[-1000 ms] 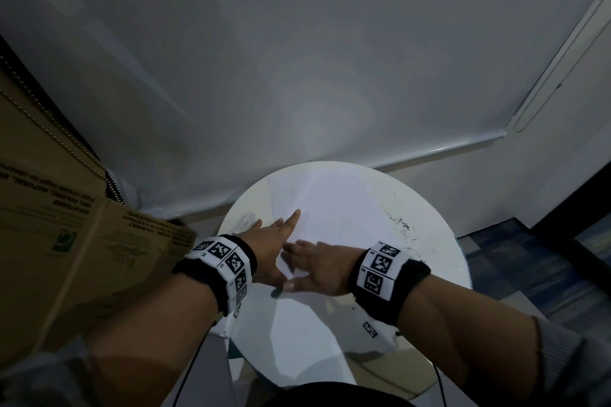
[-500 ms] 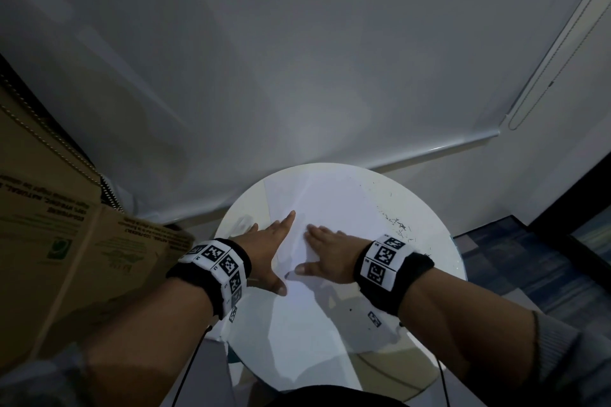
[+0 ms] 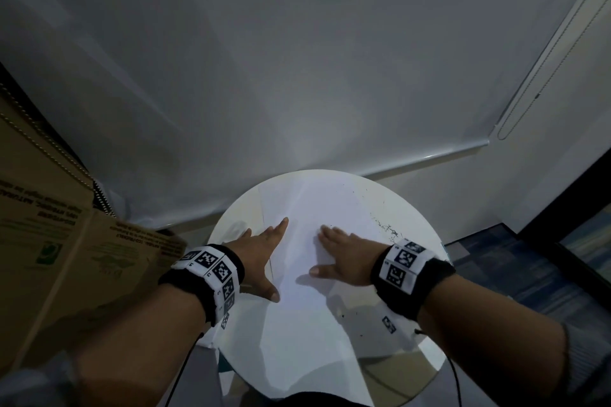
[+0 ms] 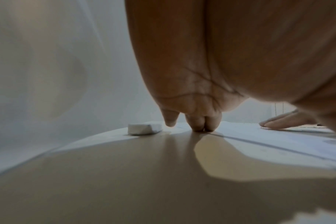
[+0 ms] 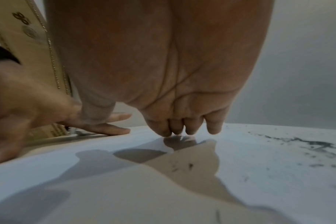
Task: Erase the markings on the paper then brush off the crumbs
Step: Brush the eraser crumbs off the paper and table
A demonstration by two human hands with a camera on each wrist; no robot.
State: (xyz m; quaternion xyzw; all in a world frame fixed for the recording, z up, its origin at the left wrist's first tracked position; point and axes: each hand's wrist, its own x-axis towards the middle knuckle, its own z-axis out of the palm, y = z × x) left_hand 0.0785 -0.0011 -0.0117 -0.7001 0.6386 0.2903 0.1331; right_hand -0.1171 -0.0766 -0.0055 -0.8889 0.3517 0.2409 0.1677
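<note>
Both hands have spread apart since a second ago: I see my right hand (image 3: pixel 342 256) flat, fingers straight, on the white paper (image 3: pixel 317 208) (centred on the round table (image 3: pixel 420 350)), left hand (image 3: pixel 261 253) flat at its left edge. Eraser (image 4: pixel 144 129) lies far-left; crumbs (image 3: pixel 388 229) right.

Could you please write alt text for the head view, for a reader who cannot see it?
Both hands, left and right, lie flat with straight fingers on a white paper on a round white table. Dark crumbs sit at the paper's right edge; a cardboard box stands left.
</note>
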